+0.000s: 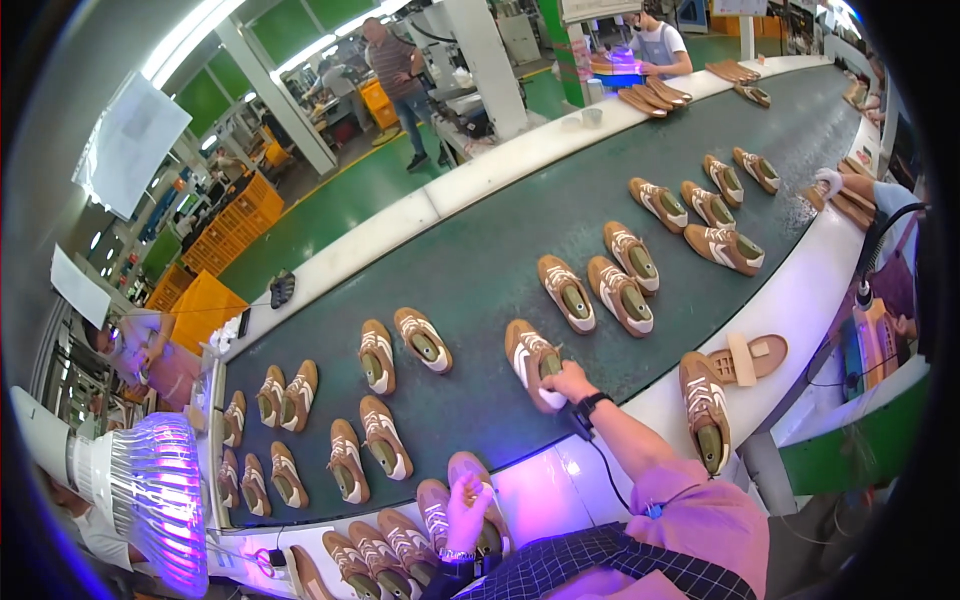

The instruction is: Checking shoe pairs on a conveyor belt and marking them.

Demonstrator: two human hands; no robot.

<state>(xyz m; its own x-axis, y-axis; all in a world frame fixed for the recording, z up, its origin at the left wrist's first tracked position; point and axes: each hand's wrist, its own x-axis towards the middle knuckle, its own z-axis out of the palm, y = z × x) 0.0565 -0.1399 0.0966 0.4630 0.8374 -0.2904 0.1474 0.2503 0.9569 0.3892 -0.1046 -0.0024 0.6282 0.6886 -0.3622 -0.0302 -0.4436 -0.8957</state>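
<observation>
My right hand, with a dark band on its wrist, is closed on the heel end of a tan sneaker with white laces on the dark green conveyor belt. At the near ledge my left hand is curled in pinkish light, fingertips drawn together. Whatever those fingers hold, if anything, I cannot make out. Right beside it, partly covered, stands a tan sneaker, with another sneaker to its left. More tan sneakers stand in a row along the ledge.
Several sneakers stand on the belt to both sides. On the right ledge, a sneaker stands beside a brown sole. A ribbed lamp glows purple at the lower left, near scissors. A co-worker's gloved hand is at the far right.
</observation>
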